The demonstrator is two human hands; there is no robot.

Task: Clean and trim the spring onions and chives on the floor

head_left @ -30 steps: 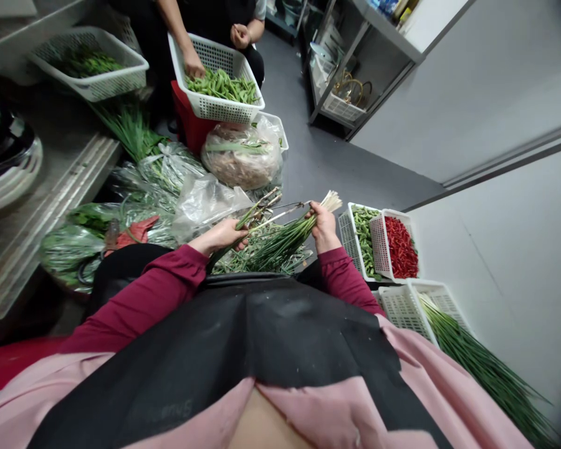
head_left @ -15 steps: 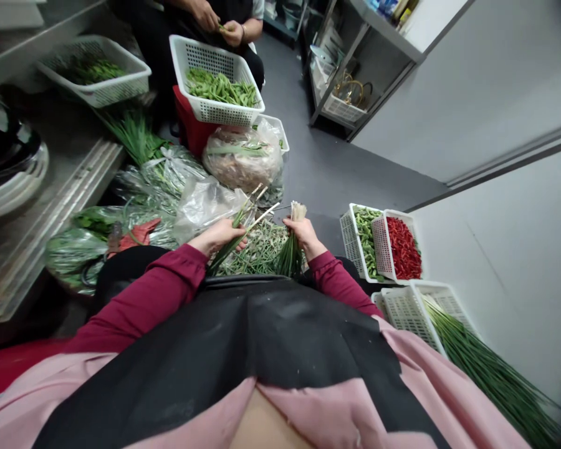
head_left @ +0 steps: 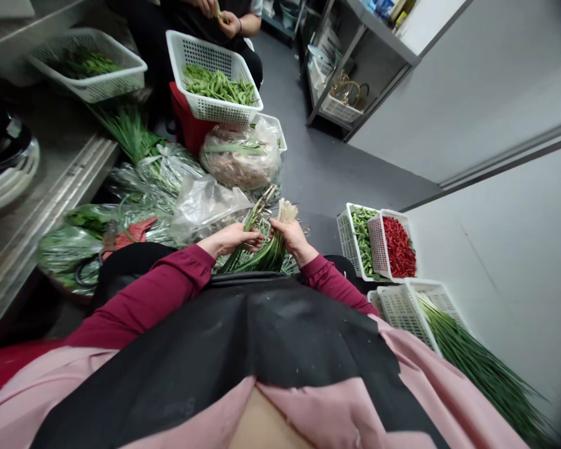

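Right now, both the left hand (head_left: 231, 238) and right hand (head_left: 292, 238) clench one bunch of green onions (head_left: 262, 254). Its pale root ends (head_left: 287, 212) jut up just past the right hand.

The head camera looks forward and down at the hands (head_left: 234, 238).

Bundle of thin green onions (head_left: 262, 254), gripped in both hands.
Pale trimmed ends (head_left: 288, 212) poke out above the right hand (head_left: 293, 238); left hand (head_left: 234, 238) closes around the stems, green lengths slanting down-left.
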